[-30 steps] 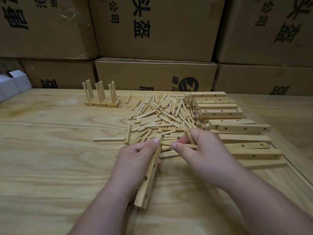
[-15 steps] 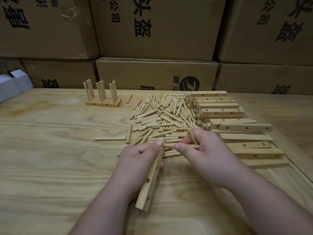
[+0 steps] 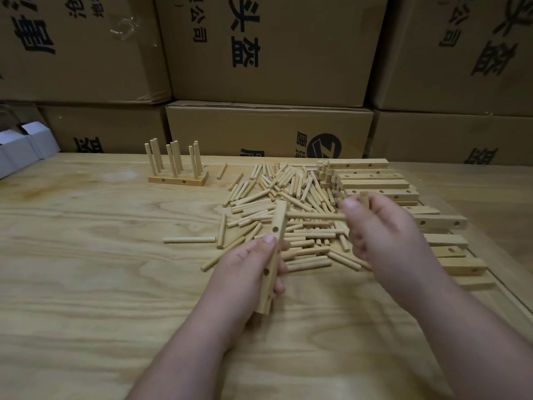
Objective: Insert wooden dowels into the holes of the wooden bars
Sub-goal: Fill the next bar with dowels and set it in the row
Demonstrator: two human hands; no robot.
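Note:
My left hand (image 3: 245, 272) grips a wooden bar (image 3: 274, 249) with several holes, lifted and nearly upright above the table. My right hand (image 3: 383, 229) holds two dowels: one dowel (image 3: 314, 216) lies level with its tip at the bar's upper part, and a second dowel (image 3: 364, 197) sticks up above the fingers. A loose pile of dowels (image 3: 288, 197) lies behind the hands. Bare bars (image 3: 372, 180) are stacked at the right.
Two finished bars with upright dowels (image 3: 176, 168) stand at the back left. A single dowel (image 3: 189, 240) lies left of the pile. Cardboard boxes (image 3: 268, 131) wall the table's far edge. White boxes (image 3: 26, 145) sit at far left.
Both hands have risen off the pile. The left hand has tipped the bar more upright, and the right hand has drawn a dowel out and brought it level to the bar.

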